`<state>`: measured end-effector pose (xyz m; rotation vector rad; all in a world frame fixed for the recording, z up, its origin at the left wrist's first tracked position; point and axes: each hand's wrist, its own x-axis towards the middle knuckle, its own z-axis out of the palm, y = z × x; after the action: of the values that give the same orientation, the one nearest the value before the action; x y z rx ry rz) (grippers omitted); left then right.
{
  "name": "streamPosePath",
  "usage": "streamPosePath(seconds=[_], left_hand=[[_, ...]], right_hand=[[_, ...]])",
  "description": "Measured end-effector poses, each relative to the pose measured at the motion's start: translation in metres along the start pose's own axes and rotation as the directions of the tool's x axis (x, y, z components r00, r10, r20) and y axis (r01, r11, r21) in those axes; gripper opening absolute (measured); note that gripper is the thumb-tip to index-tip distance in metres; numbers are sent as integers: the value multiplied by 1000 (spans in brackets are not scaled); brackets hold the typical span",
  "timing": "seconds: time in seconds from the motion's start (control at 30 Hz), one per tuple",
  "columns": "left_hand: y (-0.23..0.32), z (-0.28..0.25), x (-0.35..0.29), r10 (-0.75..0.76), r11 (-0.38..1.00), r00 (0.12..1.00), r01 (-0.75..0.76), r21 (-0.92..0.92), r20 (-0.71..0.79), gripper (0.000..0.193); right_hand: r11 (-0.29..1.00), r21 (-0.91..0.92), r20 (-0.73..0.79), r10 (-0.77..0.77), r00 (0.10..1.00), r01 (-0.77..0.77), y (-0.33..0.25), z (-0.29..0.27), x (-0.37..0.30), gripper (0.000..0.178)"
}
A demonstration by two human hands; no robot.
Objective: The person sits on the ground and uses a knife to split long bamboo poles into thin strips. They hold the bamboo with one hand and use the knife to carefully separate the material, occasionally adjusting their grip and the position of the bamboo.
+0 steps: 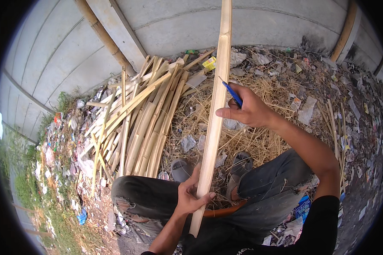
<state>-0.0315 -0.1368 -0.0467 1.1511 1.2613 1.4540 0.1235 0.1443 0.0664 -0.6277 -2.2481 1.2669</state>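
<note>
A long split bamboo strip (pixel 211 140) stands out in front of me, its near end by my lap and its far end leaving the top of the view. My left hand (pixel 189 197) is closed around its lower part, with the thumb across the pale inner face. Further up, my right hand (pixel 251 108) holds a blue pen (pixel 232 94) whose tip points at the strip. The right thumb lies on the strip's face, and the other fingers are partly hidden behind the pen and hand.
A pile of split bamboo strips (pixel 147 123) lies on the left. Dry shavings (pixel 259 136) and litter cover the ground ahead. A concrete wall (pixel 276 29) with bamboo poles (pixel 100 32) runs behind. Thin strips (pixel 335 136) lie at right; an orange-brown curved object (pixel 225 211) shows between my legs.
</note>
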Motion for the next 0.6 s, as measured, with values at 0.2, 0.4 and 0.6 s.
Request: streamPosePath(seconds=[0.2,0.4,0.6], left_hand=[[38,10,15,-185,977,982,187,-107,27,72],[34,6,16,-48,999,996,47,-17,-69,70],[21,-10,16,-34,998,981,24,-56,-192,65]], right_hand=[[999,-37,-12,-33,999,32,2,9,0,60],[947,-286,167,-103,981,148,-16,19,-5,54],[869,-378,397,-159,904,319,-12,59,-25,58]])
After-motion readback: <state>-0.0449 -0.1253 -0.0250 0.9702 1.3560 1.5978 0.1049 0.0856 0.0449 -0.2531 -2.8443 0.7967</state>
